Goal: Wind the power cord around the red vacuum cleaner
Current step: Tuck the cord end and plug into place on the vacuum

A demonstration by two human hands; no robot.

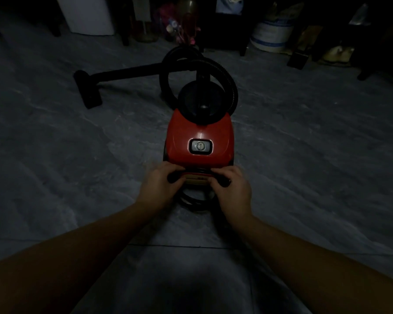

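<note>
Gripping power cord (192,201) | L hand (160,185), R hand (233,190) curled round it | loops btwn grips, behind red vacuum (200,134)

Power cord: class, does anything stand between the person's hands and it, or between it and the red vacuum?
Nothing visible does. The left hand and right hand grip what looks like the power cord at the near end of the red vacuum cleaner. The hose lies beyond, at the far end.

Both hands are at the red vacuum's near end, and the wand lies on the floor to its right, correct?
No: the head view shows the wand lying to the left of the red vacuum. Left hand and right hand are at its near end.
</note>
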